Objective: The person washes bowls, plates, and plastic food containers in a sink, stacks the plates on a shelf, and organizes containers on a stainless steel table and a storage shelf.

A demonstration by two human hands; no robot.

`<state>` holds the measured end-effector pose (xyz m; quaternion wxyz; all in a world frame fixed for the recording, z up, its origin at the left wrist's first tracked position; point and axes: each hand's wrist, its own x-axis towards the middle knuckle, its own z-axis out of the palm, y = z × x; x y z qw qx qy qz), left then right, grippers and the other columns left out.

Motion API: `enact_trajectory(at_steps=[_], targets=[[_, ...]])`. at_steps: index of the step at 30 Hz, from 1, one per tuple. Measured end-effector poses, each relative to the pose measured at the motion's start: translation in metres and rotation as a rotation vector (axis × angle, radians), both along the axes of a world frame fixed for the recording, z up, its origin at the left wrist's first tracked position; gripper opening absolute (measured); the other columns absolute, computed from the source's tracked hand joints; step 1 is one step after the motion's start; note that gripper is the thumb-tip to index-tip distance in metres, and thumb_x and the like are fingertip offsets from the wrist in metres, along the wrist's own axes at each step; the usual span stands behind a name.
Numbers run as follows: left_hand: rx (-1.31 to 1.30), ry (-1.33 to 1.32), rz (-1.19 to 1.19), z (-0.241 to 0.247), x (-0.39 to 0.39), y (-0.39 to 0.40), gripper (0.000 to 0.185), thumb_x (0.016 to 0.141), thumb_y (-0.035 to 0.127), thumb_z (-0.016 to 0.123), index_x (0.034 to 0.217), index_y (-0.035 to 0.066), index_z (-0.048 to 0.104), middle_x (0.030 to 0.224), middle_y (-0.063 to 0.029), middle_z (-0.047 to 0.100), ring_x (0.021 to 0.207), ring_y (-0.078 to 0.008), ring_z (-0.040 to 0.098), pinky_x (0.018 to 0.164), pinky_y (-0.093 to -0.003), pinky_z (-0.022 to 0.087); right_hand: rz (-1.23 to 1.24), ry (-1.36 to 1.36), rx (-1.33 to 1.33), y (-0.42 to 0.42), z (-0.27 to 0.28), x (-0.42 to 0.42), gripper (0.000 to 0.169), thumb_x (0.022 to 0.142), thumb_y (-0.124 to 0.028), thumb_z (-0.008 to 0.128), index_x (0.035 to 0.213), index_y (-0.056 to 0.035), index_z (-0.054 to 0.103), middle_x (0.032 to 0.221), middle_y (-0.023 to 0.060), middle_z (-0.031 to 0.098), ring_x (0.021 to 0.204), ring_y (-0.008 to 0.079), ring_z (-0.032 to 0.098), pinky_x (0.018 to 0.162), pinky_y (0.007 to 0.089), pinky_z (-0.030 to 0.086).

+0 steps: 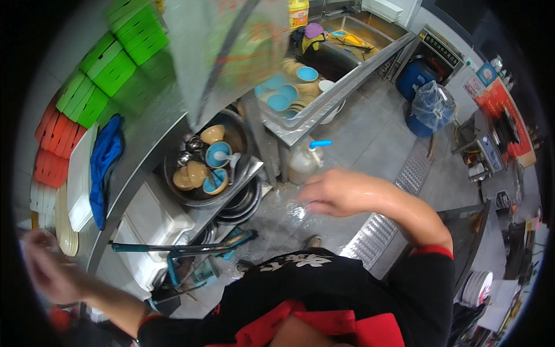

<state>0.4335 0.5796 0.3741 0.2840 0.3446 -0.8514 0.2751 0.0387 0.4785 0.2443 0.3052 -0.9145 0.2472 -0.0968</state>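
My right hand hovers over the wet floor, fingers bent and apart, with nothing visible in it. The hand and forearm look wet. Beside it stands a translucent jug with a blue pump nozzle. At the far left, my left hand is motion-blurred near a stack of cream plates; I cannot tell whether it holds anything. Before me, a large metal basin contains blue-lined bowls, tan bowls and a white spoon.
A translucent plastic sheet hangs ahead. Behind it, a steel sink holds stacked bowls. Green boxes and a blue cloth line the left counter. Long handles cross low left. Blue barrels stand right of the sink.
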Motion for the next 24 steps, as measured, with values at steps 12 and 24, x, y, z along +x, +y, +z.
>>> enact_trajectory(at_steps=[12, 24], targets=[[0.909, 0.163, -0.216, -0.202, -0.276, -0.206, 0.027, 0.074, 0.012, 0.062, 0.099, 0.005, 0.058, 0.096, -0.0109, 0.060, 0.091, -0.0294, 0.057, 0.077, -0.0373, 0.048, -0.374, -0.010, 0.025, -0.081, -0.025, -0.214, 0.018, 0.077, -0.012, 0.061, 0.091, 0.0001, 0.060, 0.081, 0.0151, 0.060, 0.075, 0.0314, 0.057, 0.067, 0.0362, 0.046], [1.334, 0.489, 0.091, -0.339, -0.328, -0.445, 0.038, 0.078, 0.018, 0.058, 0.111, 0.001, 0.050, 0.107, -0.0194, 0.055, 0.101, -0.0360, 0.050, 0.085, -0.0372, 0.041, -0.203, 0.189, 0.046, -0.332, -0.052, -0.269, 0.022, 0.075, -0.008, 0.062, 0.096, 0.0001, 0.059, 0.085, 0.0164, 0.059, 0.075, 0.0314, 0.059, 0.067, 0.0365, 0.047]])
